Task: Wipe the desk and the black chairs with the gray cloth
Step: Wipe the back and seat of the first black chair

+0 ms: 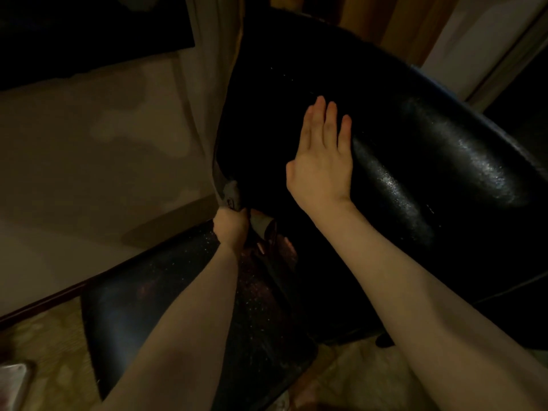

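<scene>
Light dim; detail limited.

Left hand (231, 225): fingers curled round the gray cloth (232, 192), bunched and pressed against the lower left edge of the black chair (415, 143), where the backrest (267, 114) meets the seat (166, 286). Only a small tuft of cloth shows above the fist.

Right hand (321, 161): fingers straight and together, palm flat on the front of the backrest, holding nothing. It appears to steady the chair.

Step in hand, as judged: wiping the backrest edge and the crease down to the seat.
- Keep the flat hand pressing so the chair does not turn under the strokes
- Spread the cloth wider; a tight wad covers little
- Run it along the edge, then down into the crease
- The seat shows pale specks, so it likely needs a pass too
- A curtain (204, 69) hangs just beside the cloth; keep it from catching

Desk: cannot identify it here.

Containers: none certain. A pale metal object (13, 378) sits on the carpet (44, 345) at the lower left corner, cropped; cannot tell whether it is a tray or what it holds
</scene>
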Action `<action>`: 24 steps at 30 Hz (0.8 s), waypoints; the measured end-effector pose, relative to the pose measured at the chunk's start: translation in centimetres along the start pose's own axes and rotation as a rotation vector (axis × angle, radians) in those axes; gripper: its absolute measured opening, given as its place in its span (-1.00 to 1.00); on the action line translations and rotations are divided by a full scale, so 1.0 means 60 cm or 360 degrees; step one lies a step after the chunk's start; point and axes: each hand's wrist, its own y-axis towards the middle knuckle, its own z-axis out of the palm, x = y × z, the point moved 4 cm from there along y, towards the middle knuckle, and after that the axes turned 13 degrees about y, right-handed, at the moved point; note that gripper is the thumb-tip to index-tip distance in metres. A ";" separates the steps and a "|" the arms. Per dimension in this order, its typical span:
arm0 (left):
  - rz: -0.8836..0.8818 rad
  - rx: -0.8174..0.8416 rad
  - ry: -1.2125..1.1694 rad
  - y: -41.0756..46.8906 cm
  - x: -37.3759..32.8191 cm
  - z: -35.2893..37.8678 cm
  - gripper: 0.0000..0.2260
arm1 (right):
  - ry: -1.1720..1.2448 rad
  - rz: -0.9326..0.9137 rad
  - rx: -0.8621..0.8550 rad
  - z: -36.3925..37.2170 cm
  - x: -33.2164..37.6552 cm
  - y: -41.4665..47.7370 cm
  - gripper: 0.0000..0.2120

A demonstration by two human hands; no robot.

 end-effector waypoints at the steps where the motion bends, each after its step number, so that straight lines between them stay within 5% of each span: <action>1: -0.0077 0.0116 0.0093 -0.001 0.024 0.012 -0.79 | -0.0015 -0.0005 -0.0005 0.000 -0.001 0.000 -0.29; 6: -0.0296 0.0358 0.0122 -0.043 0.115 0.052 -0.75 | 0.0037 -0.0067 0.0119 -0.005 0.002 0.003 -0.29; 11: -0.0012 0.0068 -0.0206 -0.064 0.048 -0.024 -0.79 | 0.0125 -0.0073 0.0201 -0.017 0.000 0.003 -0.29; 16: 0.0315 0.0139 -0.0618 -0.148 -0.042 -0.074 -0.99 | 0.0164 -0.0067 0.0248 -0.023 0.001 0.001 -0.29; 24: 0.0391 -0.0054 -0.0451 -0.194 -0.039 0.012 -0.85 | 0.0196 -0.0078 0.0240 -0.023 -0.004 -0.001 -0.29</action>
